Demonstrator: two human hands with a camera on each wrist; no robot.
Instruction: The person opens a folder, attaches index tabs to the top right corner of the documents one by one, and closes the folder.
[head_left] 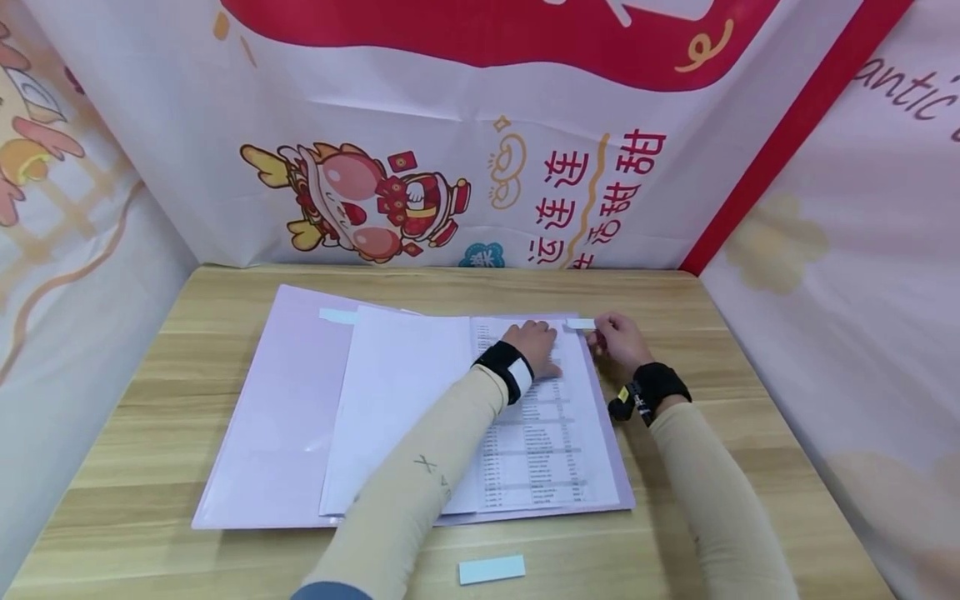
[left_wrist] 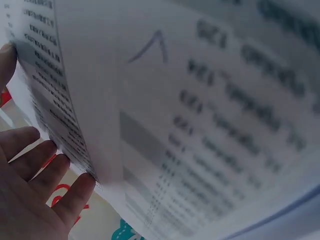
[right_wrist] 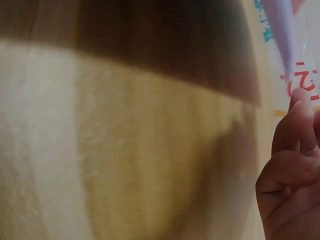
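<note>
Looking first at the bottom of the frame, we see a pale blue front strip [head_left: 492, 570] lying flat on the wood-grain table [head_left: 697, 358], with the left sleeve [head_left: 412, 483] and right sleeve [head_left: 720, 492], both beige, reaching in from the lower edge. Past it, across the middle, the lilac folder [head_left: 277, 417] lies open, a blank white page [head_left: 408, 400] turned toward its left part and a printed page [head_left: 551, 458] on its right. Above centre we find the left hand [head_left: 532, 343] resting on the printed page, its fingers loosely spread and gripping nothing; the left wrist view shows us those fingers apart, along with rows of numbered print and a drawn mark, much of it blurred. Each wrist wears a black band, the left band [head_left: 498, 363] carrying a white patch. Right of the folder's upper right corner, we see the right hand [head_left: 618, 337] with its fingers curled, pinching the end of a pale corner strip [head_left: 579, 324] that extends over the page's top edge. Toward the folder's upper left, another light blue strip [head_left: 337, 316] sticks out beside the blank page. Beyond the table, we face a white backdrop [head_left: 435, 92] bearing a cartoon figure [head_left: 352, 200] and red characters [head_left: 562, 171].
</note>
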